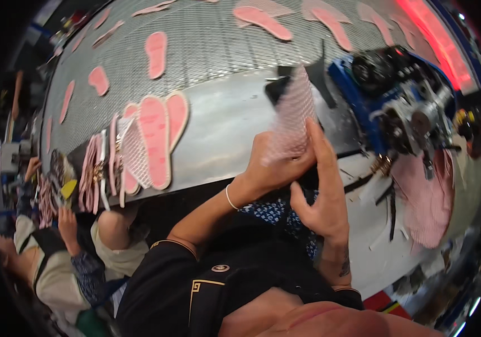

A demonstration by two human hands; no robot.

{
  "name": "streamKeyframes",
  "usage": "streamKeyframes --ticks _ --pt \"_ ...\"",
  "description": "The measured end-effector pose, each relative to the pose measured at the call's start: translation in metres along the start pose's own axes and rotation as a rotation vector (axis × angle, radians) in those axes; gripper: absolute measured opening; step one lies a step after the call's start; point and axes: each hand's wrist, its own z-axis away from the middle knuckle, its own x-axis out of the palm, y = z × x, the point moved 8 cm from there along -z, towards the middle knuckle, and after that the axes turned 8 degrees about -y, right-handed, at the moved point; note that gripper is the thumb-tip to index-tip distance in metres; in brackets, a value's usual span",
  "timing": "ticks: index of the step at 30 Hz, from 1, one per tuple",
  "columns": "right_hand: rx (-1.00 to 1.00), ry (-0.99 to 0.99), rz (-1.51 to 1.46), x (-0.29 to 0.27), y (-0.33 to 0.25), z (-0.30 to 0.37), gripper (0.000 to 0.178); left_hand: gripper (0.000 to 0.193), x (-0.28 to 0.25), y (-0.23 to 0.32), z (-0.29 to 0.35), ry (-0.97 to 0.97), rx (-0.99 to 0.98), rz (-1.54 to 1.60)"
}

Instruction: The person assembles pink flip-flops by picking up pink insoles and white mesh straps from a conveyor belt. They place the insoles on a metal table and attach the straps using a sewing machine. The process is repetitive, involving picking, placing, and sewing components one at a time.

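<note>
My left hand (257,163) is closed around the lower end of a pink woven shoe piece (294,115), probably an upper. The piece stands upright, pointed end up, and its edge is smeared by motion. Beside it, my right hand (324,196) has its fingers stretched up along the piece's right edge, the thumb held apart; the fingertips seem to touch it. Left of my hands, on the metal table edge, lies a stack of pink insoles (156,140) with a white woven upper (134,151) among them.
A blue machine (392,95) stands to the right. Behind my hands runs a mesh conveyor (207,45) with pink insoles (156,53) on it. Pink striped pieces (423,196) hang below the machine. Pink straps (92,174) lie at left, where another person (66,269) sits.
</note>
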Motion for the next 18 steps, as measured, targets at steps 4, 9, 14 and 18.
streamKeyframes --ticks 4,9,14,18 --pt "-0.068 0.114 -0.948 0.033 0.032 -0.019 0.078 0.020 -0.040 0.010 -0.005 -0.127 0.014 -0.228" --pt "0.114 0.224 -1.042 0.059 0.054 -0.044 0.075 0.032 -0.060 0.005 -0.018 -0.247 0.154 -0.289" --pt "-0.148 0.207 -1.262 0.073 0.052 -0.069 0.051 0.040 -0.082 -0.006 -0.027 -0.362 0.163 -0.191" --pt "-0.022 0.280 -1.479 0.072 0.081 -0.074 0.047 0.031 -0.137 -0.054 -0.057 -0.059 0.172 -0.256"
